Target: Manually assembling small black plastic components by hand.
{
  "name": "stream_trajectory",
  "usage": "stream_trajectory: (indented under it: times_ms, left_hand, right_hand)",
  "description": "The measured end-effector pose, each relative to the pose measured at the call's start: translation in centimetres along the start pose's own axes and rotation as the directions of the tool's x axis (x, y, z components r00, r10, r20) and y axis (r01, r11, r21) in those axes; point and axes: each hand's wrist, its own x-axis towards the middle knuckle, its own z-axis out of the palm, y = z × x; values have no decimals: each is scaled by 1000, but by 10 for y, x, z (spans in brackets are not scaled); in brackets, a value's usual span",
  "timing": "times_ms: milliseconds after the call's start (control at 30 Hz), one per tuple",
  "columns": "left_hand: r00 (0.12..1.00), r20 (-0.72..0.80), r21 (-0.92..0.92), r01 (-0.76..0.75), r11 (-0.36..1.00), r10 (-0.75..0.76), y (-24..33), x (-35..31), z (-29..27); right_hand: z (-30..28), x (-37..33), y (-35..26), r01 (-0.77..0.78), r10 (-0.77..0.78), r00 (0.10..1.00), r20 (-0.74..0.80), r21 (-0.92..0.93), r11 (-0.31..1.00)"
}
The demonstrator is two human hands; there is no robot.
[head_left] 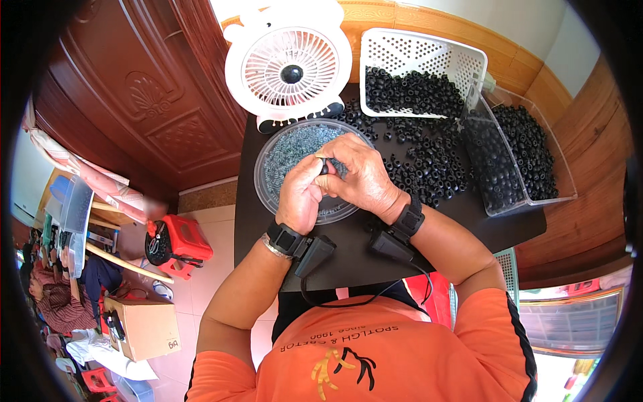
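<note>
Worktop (pixel 348 264), dark, its far edge toward the wall, bare along the near edge and at the near-left corner, and again in a patch toward the near-right corner. One tub (pixel 260 177), round and clear, beside the left edge, filled with small bluish pieces (pixel 291 149). One black bead (pixel 325 169), raised over the tub, pinched between the two hands: left hand (pixel 299 194) grasping it at thumb and fingertip, right hand (pixel 362 173) gripping it from the other side, remaining fingers curled. One fan (pixel 291 74), white, animal-shaped, at the far-left corner, just beyond the tub. One basket (pixel 455 60), white, perforated, at the far edge, part filled with black beads. One bin (pixel 553 195), clear, rectangular, at the right edge, heaped with the same. Loose beads (pixel 429 167), black, scattered between tub, basket and bin, taking up the open room there. Writing: dark lettering (pixel 338 338) above a yellow-and-black figure on the orange shirt (pixel 429 362); a small dark mark on the carton (pixel 151 328), which stands on the floor beyond the left edge.
</note>
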Motion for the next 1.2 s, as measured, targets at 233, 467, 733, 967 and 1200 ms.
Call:
stream_trajectory:
  times_ms: [233,467,733,967,1200]
  left_hand:
    - [996,70,46,54,997,-57,3,-4,1]
    - [997,26,209,-81,974,78,7,-10,10]
    - [995,-15,204,-95,974,100,11,-14,13]
    - [994,-21,50,-102,994,103,6,-10,8]
    - [996,-3,84,-93,992,94,12,-7,4]
  right_hand:
    - [-5,-1,11,-2,8,998,-60,96,995]
    - [-3,-1,6,29,-24,999,-28,217,976]
    - [0,-1,1,11,-15,1000,17,199,980]
    - [2,-1,0,-45,40,999,31,204,978]
    - [2,0,5,-64,53,998,42,326,943]
